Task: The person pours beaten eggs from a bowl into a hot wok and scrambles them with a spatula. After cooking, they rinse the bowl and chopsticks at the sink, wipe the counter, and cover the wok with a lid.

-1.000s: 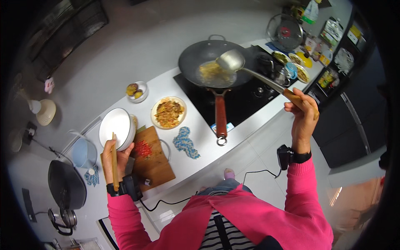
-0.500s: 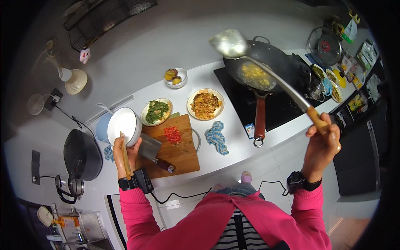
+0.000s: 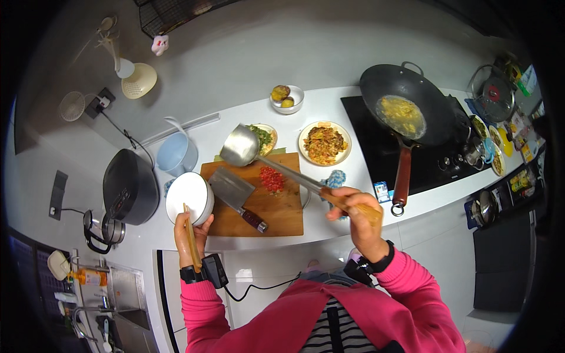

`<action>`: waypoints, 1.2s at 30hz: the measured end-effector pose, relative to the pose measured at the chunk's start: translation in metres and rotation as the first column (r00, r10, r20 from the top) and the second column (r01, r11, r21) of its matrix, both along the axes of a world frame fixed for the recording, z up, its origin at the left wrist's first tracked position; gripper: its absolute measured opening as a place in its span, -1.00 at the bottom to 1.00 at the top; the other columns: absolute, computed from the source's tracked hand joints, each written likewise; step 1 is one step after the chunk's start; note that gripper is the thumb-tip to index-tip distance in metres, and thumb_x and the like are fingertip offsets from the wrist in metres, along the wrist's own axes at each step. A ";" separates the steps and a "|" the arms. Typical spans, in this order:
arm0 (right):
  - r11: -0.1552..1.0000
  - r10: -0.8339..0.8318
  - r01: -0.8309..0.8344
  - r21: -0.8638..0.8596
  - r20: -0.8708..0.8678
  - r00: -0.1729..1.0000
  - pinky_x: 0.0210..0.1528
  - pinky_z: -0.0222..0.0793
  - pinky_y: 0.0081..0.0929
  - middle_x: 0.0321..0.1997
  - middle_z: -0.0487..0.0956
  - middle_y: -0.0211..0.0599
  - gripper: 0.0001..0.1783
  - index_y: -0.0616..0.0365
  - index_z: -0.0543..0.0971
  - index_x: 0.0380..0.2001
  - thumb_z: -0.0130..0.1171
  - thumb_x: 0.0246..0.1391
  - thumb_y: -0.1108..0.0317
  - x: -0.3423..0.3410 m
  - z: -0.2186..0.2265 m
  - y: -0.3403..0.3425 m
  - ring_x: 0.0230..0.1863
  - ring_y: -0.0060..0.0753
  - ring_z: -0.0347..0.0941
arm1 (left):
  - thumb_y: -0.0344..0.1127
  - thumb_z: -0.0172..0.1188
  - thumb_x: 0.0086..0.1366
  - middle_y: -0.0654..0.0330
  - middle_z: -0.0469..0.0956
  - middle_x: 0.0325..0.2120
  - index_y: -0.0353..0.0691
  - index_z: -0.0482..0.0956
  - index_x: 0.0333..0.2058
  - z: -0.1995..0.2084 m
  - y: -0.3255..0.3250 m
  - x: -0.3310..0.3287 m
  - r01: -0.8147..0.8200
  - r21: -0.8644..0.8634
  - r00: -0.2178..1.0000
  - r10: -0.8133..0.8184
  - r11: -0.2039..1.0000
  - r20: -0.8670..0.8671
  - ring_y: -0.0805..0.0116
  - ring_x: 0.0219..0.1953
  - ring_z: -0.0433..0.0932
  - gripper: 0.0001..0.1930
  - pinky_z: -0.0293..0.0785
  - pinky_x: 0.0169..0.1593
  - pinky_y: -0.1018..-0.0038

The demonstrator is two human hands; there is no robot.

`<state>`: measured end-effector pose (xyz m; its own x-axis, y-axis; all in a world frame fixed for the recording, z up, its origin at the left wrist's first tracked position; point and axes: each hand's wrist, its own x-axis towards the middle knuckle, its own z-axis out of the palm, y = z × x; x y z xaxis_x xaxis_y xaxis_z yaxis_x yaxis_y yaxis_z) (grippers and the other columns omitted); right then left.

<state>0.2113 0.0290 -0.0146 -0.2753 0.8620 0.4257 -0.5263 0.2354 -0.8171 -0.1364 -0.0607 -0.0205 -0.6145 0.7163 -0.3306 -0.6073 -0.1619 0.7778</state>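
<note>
— What has moved?
— The ladle has swung from over the wok to above the chopping board, near the white bowl.
— And the hands?
— The right hand is closed around the ladle's wooden handle; the left hand grips the bowl and chopsticks at the table edge.

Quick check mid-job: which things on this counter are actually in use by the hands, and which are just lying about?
In use:
- metal ladle, held by right hand
- white bowl and chopsticks, held by left hand
- wok with egg

Lying about:
- cleaver on cutting board
- rice cooker
- blue jug
- plate of fried food
</note>
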 end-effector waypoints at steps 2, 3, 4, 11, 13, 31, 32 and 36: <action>0.987 0.053 -0.054 -0.152 -0.005 0.999 -0.18 0.52 -0.34 0.04 0.42 0.09 -0.83 0.28 0.40 -0.21 -0.08 0.16 0.44 -0.020 -0.013 0.006 -0.28 -0.23 0.55 | -0.30 0.13 0.04 0.01 0.46 -0.12 -0.32 0.30 0.03 -0.002 -0.010 0.001 -0.004 -0.017 1.000 0.003 1.000 -0.023 0.09 -0.14 0.54 -0.46 0.63 -0.20 0.24; 0.972 0.069 -0.071 -0.226 -0.015 0.997 -0.19 0.53 -0.32 0.03 0.43 0.10 -0.83 0.25 0.40 -0.21 -0.09 0.16 0.43 -0.031 -0.018 0.010 -0.30 -0.21 0.55 | -0.29 0.11 0.06 -0.01 0.44 -0.10 -0.34 0.26 0.06 -0.002 -0.014 0.002 -0.003 -0.030 0.999 0.002 1.000 -0.045 0.08 -0.13 0.53 -0.44 0.63 -0.21 0.26; 0.949 0.082 -0.086 -0.302 -0.027 0.996 -0.20 0.53 -0.30 0.02 0.44 0.11 -0.83 0.22 0.40 -0.22 -0.10 0.15 0.42 -0.040 -0.023 0.013 -0.32 -0.19 0.55 | -0.27 0.09 0.07 -0.04 0.42 -0.09 -0.37 0.22 0.08 -0.002 -0.018 0.002 -0.001 -0.036 0.998 -0.002 0.999 -0.068 0.08 -0.11 0.52 -0.42 0.64 -0.21 0.28; 1.000 0.029 -0.030 -0.001 -0.029 0.999 -0.14 0.50 -0.36 0.06 0.42 0.07 -0.87 0.24 0.37 -0.23 -0.10 0.14 0.55 -0.058 -0.026 0.021 -0.22 -0.25 0.54 | -0.26 0.09 0.06 -0.04 0.40 -0.07 -0.35 0.19 0.10 -0.004 -0.038 0.010 0.000 -0.080 0.999 -0.005 0.997 -0.054 0.08 -0.09 0.51 -0.39 0.61 -0.20 0.27; 0.985 0.026 -0.033 0.171 0.040 0.999 -0.10 0.45 -0.42 0.09 0.41 0.05 -0.84 0.21 0.37 -0.31 0.02 0.03 0.64 -0.053 -0.019 0.024 -0.17 -0.27 0.53 | -0.26 0.09 0.06 -0.04 0.40 -0.07 -0.35 0.19 0.11 -0.007 -0.040 0.010 0.000 -0.081 0.999 -0.004 0.997 -0.054 0.08 -0.09 0.50 -0.38 0.62 -0.21 0.26; 0.593 -0.287 -0.478 0.647 0.726 0.625 -0.16 0.42 -0.29 0.08 0.39 -0.21 -0.79 0.08 0.48 -0.49 0.18 -0.31 0.57 -0.045 -0.010 0.055 -0.09 -0.14 0.41 | -0.29 0.08 0.08 0.01 0.48 -0.14 -0.32 0.29 0.04 -0.018 -0.006 0.029 0.108 -0.038 0.994 -0.107 0.993 0.028 0.09 -0.17 0.57 -0.48 0.64 -0.23 0.24; 0.585 -0.290 -0.499 0.640 0.740 0.607 -0.17 0.43 -0.30 0.08 0.38 -0.22 -0.81 0.08 0.48 -0.50 0.18 -0.30 0.55 -0.049 -0.014 0.056 -0.10 -0.15 0.41 | -0.29 0.08 0.08 0.02 0.48 -0.15 -0.32 0.29 0.04 -0.018 -0.005 0.030 0.107 -0.041 0.994 -0.106 0.993 0.026 0.09 -0.17 0.57 -0.49 0.64 -0.23 0.24; 0.518 -0.322 -0.549 0.656 0.744 0.585 -0.22 0.45 -0.33 0.05 0.38 -0.24 -0.86 0.08 0.49 -0.50 0.16 -0.25 0.49 -0.058 -0.031 0.058 -0.14 -0.17 0.40 | -0.28 0.08 0.07 0.03 0.48 -0.13 -0.28 0.31 0.04 -0.019 -0.006 0.030 0.099 -0.039 0.994 -0.097 0.994 0.043 0.07 -0.12 0.54 -0.49 0.59 -0.19 0.18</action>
